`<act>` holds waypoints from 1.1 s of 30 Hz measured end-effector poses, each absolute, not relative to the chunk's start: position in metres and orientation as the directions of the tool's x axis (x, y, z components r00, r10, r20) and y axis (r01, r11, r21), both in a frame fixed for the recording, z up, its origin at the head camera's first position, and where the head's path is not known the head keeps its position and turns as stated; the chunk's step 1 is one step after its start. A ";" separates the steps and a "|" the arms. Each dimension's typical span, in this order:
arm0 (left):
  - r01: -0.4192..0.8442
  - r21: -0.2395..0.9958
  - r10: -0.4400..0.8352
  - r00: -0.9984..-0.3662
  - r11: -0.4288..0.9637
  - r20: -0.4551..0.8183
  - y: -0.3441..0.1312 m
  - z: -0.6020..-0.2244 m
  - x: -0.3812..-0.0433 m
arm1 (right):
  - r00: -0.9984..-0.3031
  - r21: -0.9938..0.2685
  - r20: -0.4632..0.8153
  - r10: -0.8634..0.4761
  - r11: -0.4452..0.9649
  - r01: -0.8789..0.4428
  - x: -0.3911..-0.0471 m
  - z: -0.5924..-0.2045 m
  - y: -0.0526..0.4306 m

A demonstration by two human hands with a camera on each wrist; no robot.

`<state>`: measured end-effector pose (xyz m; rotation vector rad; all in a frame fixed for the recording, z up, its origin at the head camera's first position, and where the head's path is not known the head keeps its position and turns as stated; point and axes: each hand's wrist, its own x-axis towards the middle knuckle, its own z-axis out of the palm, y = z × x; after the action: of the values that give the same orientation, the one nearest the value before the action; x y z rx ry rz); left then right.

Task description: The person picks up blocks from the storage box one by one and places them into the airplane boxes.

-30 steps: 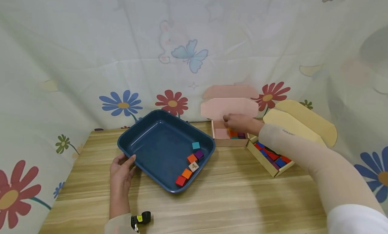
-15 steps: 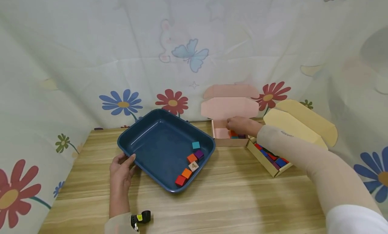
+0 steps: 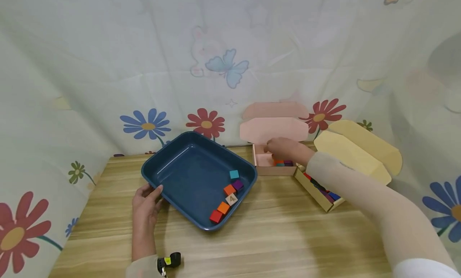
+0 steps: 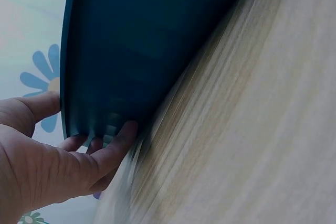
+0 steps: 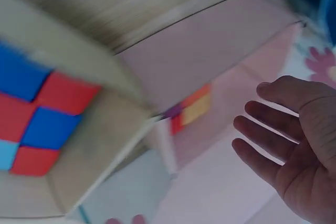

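My left hand (image 3: pixel 145 206) grips the near left side of a dark blue tray (image 3: pixel 191 182), thumb at the rim and fingers against the outer wall. Along the tray's right side lie a teal block (image 3: pixel 234 174), a purple block (image 3: pixel 237 185), two orange blocks, a red block (image 3: pixel 216 216) and a wooden block (image 3: pixel 231 199) marked 4. My right hand (image 3: pixel 286 150) is over an opened pink box (image 3: pixel 273 171). In the right wrist view its fingers are apart, loosely bent and hold nothing. Several coloured blocks (image 5: pixel 195 106) sit in that box, partly hidden by the hand in the head view.
An opened yellow box (image 3: pixel 313 192) stands right of the pink one, with red and blue blocks (image 5: pixel 50 124) inside; the right sleeve partly covers it. A black strap-like item (image 3: pixel 171 260) is by the left sleeve. A flowered cloth (image 3: pixel 230 49) hangs behind the wooden table (image 3: pixel 266 238).
My right hand shifts slightly within the pink box area, first to the right, then back a little left. The left hand, tray and its blocks stay put; the head view shifts slightly.
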<state>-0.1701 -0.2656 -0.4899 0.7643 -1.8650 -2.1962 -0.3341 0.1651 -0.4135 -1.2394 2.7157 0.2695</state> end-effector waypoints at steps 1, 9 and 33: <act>-0.198 0.958 -0.437 -0.857 -0.207 -0.272 -0.265 -0.490 -0.170 | -0.647 0.083 -0.184 -0.740 0.645 -0.760 -0.330 -0.409 0.162; -0.203 0.957 -0.444 -0.852 -0.206 -0.277 -0.265 -0.491 -0.170 | -0.584 0.084 -0.066 -0.809 0.579 -0.811 -0.305 -0.391 0.133; -0.219 0.953 -0.443 -0.848 -0.210 -0.293 -0.265 -0.487 -0.172 | -0.170 0.039 -0.455 -0.874 0.172 -0.984 -0.218 -0.411 0.007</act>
<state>-0.1718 -0.2652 -0.4874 0.7950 -1.8695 -2.1919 -0.2179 0.0067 -0.4109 -1.7700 2.1256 0.4706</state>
